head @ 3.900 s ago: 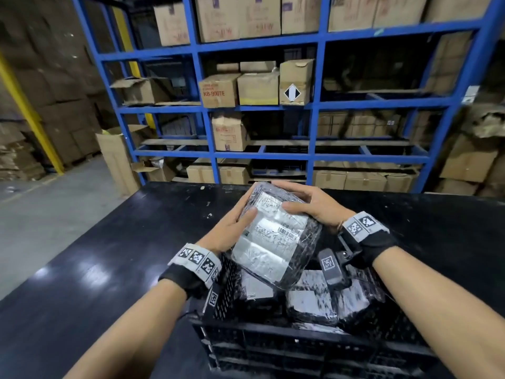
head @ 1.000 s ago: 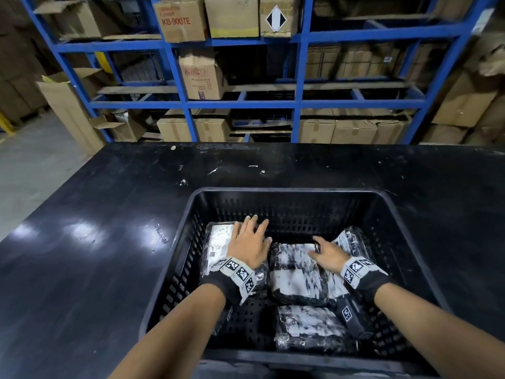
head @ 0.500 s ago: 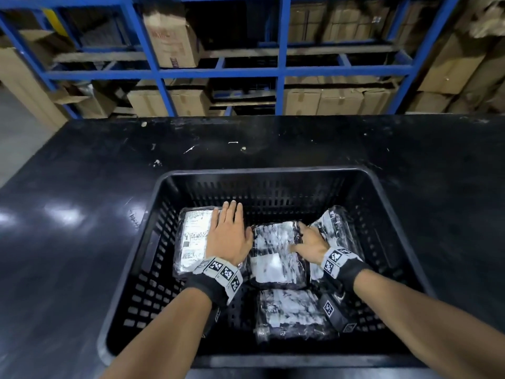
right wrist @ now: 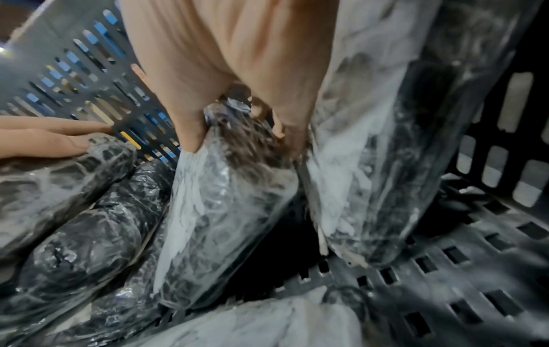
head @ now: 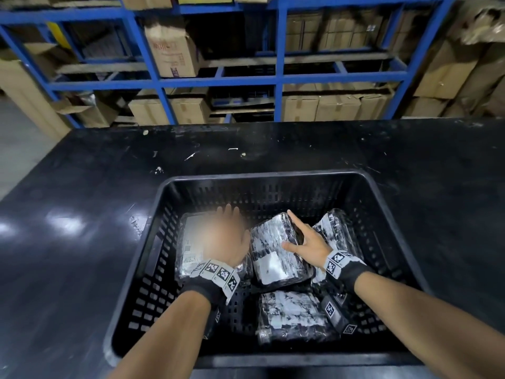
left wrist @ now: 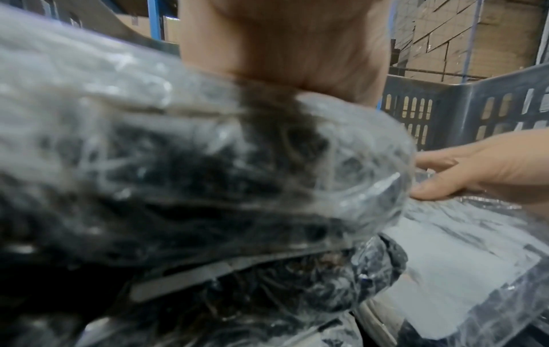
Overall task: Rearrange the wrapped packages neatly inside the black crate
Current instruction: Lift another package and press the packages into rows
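Note:
The black crate (head: 262, 176) stands on the black table and holds several plastic-wrapped packages. My left hand (head: 224, 236) lies flat, fingers straight, on the left package (head: 191, 242); in the left wrist view the palm (left wrist: 297, 47) presses on its wrap (left wrist: 178, 164). My right hand (head: 303, 239) grips the right edge of the middle package (head: 273, 255), thumb on top and fingers down its side. The right wrist view shows that pinch (right wrist: 237, 131) on the package (right wrist: 226, 211), which is tilted up. The right package (head: 336, 231) leans against the hand. A front package (head: 292, 315) lies flat.
The crate's slotted walls (right wrist: 74, 70) and bare floor (right wrist: 475, 270) show at the right and in the front left corner (head: 153, 305). The black table (head: 82, 242) surrounds the crate. Blue shelving (head: 218, 80) with cardboard boxes stands behind the table.
My right hand has slid further along the middle package's right edge and tipped that edge up. My left hand stays on the left package, now blurred by motion.

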